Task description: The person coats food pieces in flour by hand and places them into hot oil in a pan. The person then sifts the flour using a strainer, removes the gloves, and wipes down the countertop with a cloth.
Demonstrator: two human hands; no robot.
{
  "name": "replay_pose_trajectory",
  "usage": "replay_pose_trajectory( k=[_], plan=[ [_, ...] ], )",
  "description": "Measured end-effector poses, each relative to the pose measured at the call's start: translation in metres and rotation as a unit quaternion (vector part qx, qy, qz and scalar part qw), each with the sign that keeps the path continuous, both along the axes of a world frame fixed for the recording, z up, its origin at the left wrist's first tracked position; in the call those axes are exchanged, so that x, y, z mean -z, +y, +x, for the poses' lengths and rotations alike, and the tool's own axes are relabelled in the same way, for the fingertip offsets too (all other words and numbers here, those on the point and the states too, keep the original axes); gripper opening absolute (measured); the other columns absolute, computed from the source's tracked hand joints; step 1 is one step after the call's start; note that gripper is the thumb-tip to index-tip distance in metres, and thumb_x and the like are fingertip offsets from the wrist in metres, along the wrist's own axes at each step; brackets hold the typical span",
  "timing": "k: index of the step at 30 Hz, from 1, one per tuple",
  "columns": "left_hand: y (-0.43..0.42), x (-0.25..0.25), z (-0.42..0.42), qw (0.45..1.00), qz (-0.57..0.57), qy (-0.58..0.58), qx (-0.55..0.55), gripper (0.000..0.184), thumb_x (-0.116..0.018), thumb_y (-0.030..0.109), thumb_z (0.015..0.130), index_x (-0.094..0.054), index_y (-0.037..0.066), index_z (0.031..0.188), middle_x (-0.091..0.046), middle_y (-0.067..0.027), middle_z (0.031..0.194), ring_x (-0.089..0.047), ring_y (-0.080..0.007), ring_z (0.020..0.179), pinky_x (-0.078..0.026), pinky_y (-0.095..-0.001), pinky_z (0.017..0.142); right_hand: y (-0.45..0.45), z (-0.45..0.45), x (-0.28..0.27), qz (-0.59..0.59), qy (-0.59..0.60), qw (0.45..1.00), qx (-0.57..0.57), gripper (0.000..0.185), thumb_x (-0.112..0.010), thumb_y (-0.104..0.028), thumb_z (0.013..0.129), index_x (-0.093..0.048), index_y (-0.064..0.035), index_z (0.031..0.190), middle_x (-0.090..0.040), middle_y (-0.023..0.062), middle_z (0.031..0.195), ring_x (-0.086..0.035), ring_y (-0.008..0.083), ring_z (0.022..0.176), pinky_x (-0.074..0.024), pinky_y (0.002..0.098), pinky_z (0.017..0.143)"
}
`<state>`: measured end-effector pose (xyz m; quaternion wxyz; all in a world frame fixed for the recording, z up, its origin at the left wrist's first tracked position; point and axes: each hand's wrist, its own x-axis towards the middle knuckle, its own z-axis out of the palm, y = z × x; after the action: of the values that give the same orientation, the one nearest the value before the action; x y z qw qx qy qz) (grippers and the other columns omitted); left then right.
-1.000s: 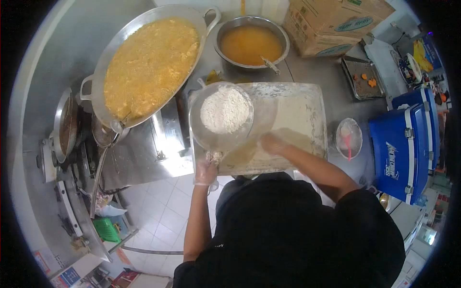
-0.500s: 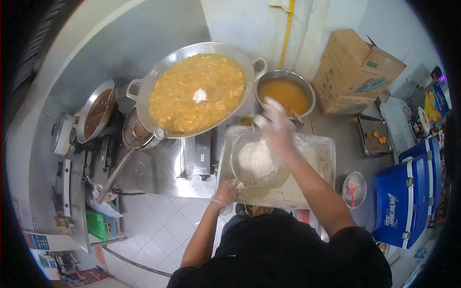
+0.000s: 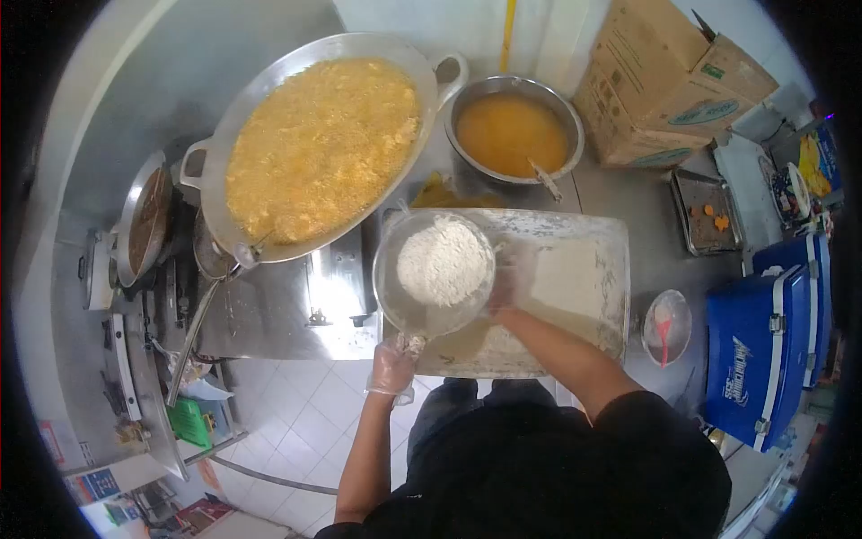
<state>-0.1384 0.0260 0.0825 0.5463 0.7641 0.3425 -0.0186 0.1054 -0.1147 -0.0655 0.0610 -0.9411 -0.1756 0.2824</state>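
Observation:
My left hand point(image 3: 392, 366), in a clear plastic glove, is closed around the handle of a round sieve point(image 3: 384, 301). A heap of white flour point(image 3: 442, 262) lies in the sieve, which is held over the left part of a large rectangular flour tray point(image 3: 620, 247). My right hand point(image 3: 505, 277) is at the sieve's right rim, over the tray. Motion smears its fingers, so I cannot see what they hold or whether they touch the rim. Ahead on the left, a big two-handled wok point(image 3: 211, 184) holds bubbling oil with golden frying pieces point(image 3: 314, 153).
A steel bowl point(image 3: 575, 148) of orange-brown liquid stands behind the tray. A long-handled skimmer point(image 3: 193, 337) leans by the wok, near a second pan point(image 3: 135, 193). To the right are cardboard boxes point(image 3: 664, 81), a small tray point(image 3: 700, 225), a bowl with a red spoon point(image 3: 666, 328) and blue coolers point(image 3: 754, 350).
My right hand has come down and back from near the steel bowl to the sieve's side. The white lump on the wok's oil no longer shows. The view has shifted.

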Motion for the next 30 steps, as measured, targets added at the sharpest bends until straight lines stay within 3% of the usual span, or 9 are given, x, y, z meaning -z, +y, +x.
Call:
replay_pose_trajectory(
  k=[3,6,8,13,14,17,21,27,30],
  plan=[
    [0.000,0.027,-0.005,0.992,0.029,-0.119,-0.013,0.014,-0.060,0.013,0.090,-0.065,0.000,0.090,-0.060,-0.0090,0.068,-0.052,-0.0144,0.058,-0.044,-0.0331,0.052,0.033,-0.029,0.016,0.060,0.048,0.994,-0.074,0.057,-0.045,-0.044,0.097,-0.049,-0.0014,0.134,-0.050,0.0201,0.135,-0.039,0.0301,0.132,-0.0244,0.0445,0.112],
    [-0.003,-0.004,-0.001,0.998,-0.018,-0.055,-0.023,0.014,-0.060,0.014,0.089,-0.065,0.001,0.090,-0.061,-0.0112,0.069,-0.054,-0.0190,0.060,-0.046,-0.0352,0.056,0.049,-0.047,0.028,0.104,0.108,0.978,-0.146,0.055,-0.045,-0.044,0.097,-0.051,-0.0020,0.132,-0.052,0.0196,0.131,-0.042,0.0300,0.129,-0.0276,0.0442,0.109],
    [-0.002,0.004,-0.003,0.996,0.024,-0.087,-0.006,0.015,-0.060,0.016,0.089,-0.066,0.002,0.091,-0.061,-0.0117,0.071,-0.055,-0.0209,0.061,-0.047,-0.0356,0.057,0.051,-0.058,0.029,0.131,0.161,0.960,-0.188,0.054,-0.045,-0.044,0.097,-0.052,-0.0024,0.131,-0.053,0.0192,0.129,-0.043,0.0299,0.126,-0.0296,0.0440,0.107],
    [0.003,0.011,-0.008,0.990,0.036,-0.134,0.038,0.019,-0.058,0.016,0.088,-0.068,0.004,0.098,-0.067,-0.0149,0.081,-0.064,-0.0279,0.068,-0.050,-0.0368,0.063,0.030,-0.084,-0.003,0.201,0.365,0.867,-0.272,0.051,-0.044,-0.043,0.097,-0.054,-0.0034,0.128,-0.057,0.0183,0.123,-0.048,0.0297,0.120,-0.0348,0.0435,0.103],
    [0.003,0.017,-0.010,0.986,0.056,-0.151,0.050,0.020,-0.057,0.014,0.087,-0.068,0.005,0.100,-0.068,-0.0171,0.086,-0.066,-0.0341,0.075,-0.051,-0.0396,0.066,0.026,-0.088,-0.009,0.210,0.420,0.839,-0.275,0.051,-0.044,-0.043,0.097,-0.054,-0.0037,0.127,-0.057,0.0181,0.122,-0.049,0.0296,0.119,-0.0359,0.0434,0.102],
    [-0.001,0.018,-0.012,0.983,0.066,-0.165,0.037,0.017,-0.059,0.012,0.084,-0.068,0.006,0.097,-0.067,-0.0182,0.085,-0.064,-0.0389,0.076,-0.051,-0.0420,0.065,0.025,-0.099,-0.018,0.225,0.590,0.748,-0.205,0.049,-0.044,-0.043,0.098,-0.056,-0.0043,0.126,-0.059,0.0176,0.118,-0.052,0.0295,0.116,-0.0390,0.0431,0.099],
    [0.000,0.020,-0.013,0.976,0.139,-0.164,0.043,0.013,-0.063,0.009,0.079,-0.065,0.006,0.092,-0.064,-0.0186,0.081,-0.062,-0.0413,0.074,-0.050,-0.0447,0.064,0.034,-0.116,-0.011,0.244,0.734,0.634,-0.010,0.047,-0.043,-0.043,0.098,-0.058,-0.0051,0.123,-0.062,0.0168,0.114,-0.056,0.0293,0.111,-0.0431,0.0427,0.096],
    [-0.007,0.005,-0.011,0.964,0.233,-0.106,0.076,0.020,-0.066,0.007,0.076,-0.063,0.004,0.096,-0.065,-0.0201,0.082,-0.061,-0.0439,0.077,-0.050,-0.0483,0.067,0.037,-0.114,-0.017,0.342,0.755,0.496,0.260,0.045,-0.042,-0.042,0.098,-0.061,-0.0064,0.119,-0.066,0.0157,0.107,-0.061,0.0291,0.104,-0.0494,0.0421,0.090],
    [-0.020,-0.020,-0.004,0.967,0.235,-0.093,0.032,0.019,-0.065,0.007,0.079,-0.063,0.002,0.098,-0.066,-0.0225,0.085,-0.062,-0.0440,0.080,-0.050,-0.0503,0.069,0.021,-0.079,-0.035,0.417,0.720,0.440,0.339,0.044,-0.042,-0.042,0.099,-0.062,-0.0070,0.117,-0.068,0.0152,0.103,-0.064,0.0289,0.100,-0.0525,0.0418,0.087]
  ],
)
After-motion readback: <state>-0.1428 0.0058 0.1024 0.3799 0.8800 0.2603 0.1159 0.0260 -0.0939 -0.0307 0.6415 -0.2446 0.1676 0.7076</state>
